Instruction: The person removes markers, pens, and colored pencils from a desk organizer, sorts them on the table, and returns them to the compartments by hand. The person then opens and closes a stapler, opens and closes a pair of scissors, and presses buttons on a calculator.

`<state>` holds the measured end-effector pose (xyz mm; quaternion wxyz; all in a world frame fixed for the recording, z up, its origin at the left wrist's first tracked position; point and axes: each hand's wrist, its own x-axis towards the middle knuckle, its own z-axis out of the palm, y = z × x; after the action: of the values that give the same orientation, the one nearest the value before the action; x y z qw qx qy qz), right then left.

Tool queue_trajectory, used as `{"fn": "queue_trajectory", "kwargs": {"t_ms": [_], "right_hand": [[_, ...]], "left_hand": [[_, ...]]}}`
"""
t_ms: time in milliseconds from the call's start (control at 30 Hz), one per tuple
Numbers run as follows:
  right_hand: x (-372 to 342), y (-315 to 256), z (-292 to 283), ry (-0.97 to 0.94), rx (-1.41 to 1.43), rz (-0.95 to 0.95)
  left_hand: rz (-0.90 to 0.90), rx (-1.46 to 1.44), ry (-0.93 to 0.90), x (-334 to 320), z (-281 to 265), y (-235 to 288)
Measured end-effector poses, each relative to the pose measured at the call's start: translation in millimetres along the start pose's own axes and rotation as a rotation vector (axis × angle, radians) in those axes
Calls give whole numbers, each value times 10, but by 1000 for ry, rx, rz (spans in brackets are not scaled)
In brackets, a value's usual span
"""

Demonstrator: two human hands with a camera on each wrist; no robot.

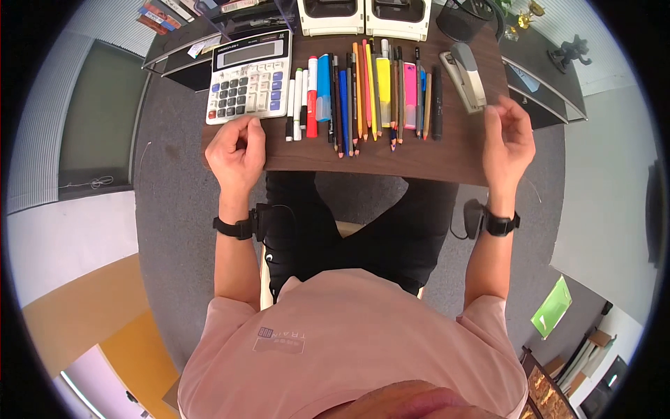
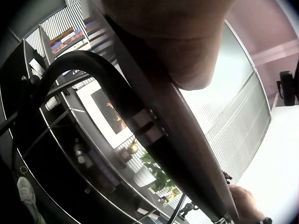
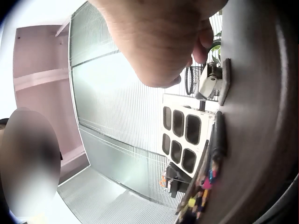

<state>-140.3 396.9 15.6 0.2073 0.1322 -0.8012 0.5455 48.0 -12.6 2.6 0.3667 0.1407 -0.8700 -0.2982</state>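
Observation:
My left hand (image 1: 236, 153) rests at the front edge of the desk (image 1: 398, 162), fingers loosely curled and holding nothing. Just beyond it lies a white desk calculator (image 1: 259, 78). Near the desk's right edge, my right hand (image 1: 511, 143) has its fingers bent loosely, also with nothing in them. A grey and beige stapler (image 1: 467, 75) lies just past its fingertips; the right wrist view shows the stapler (image 3: 211, 84) beyond that hand. Between the hands runs a row of pens and pencils, including a red marker (image 1: 312, 105), a blue highlighter (image 1: 323, 80), a yellow highlighter (image 1: 384, 87) and a pink highlighter (image 1: 410, 87).
At the desk's back stand two white-framed holders (image 1: 330, 26), and a black mesh pen cup (image 1: 462, 24) is at the back right. A black marker (image 1: 437, 105) ends the row on the right. Shelves with ornaments (image 1: 569, 54) stand beyond the desk.

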Motion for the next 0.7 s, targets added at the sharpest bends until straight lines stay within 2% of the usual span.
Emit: {"fn": "queue_trajectory", "kwargs": {"t_ms": [67, 300, 367, 700], "right_hand": [[-148, 37, -36, -31, 219, 123], [-205, -30, 26, -46, 164, 174], [-205, -34, 44, -60, 146, 172], [-230, -60, 26, -91, 100, 147]], "left_hand": [[49, 9, 31, 9, 15, 21], [-4, 35, 46, 14, 27, 53], [51, 24, 79, 28, 42, 67], [41, 5, 85, 20, 48, 61]]}}
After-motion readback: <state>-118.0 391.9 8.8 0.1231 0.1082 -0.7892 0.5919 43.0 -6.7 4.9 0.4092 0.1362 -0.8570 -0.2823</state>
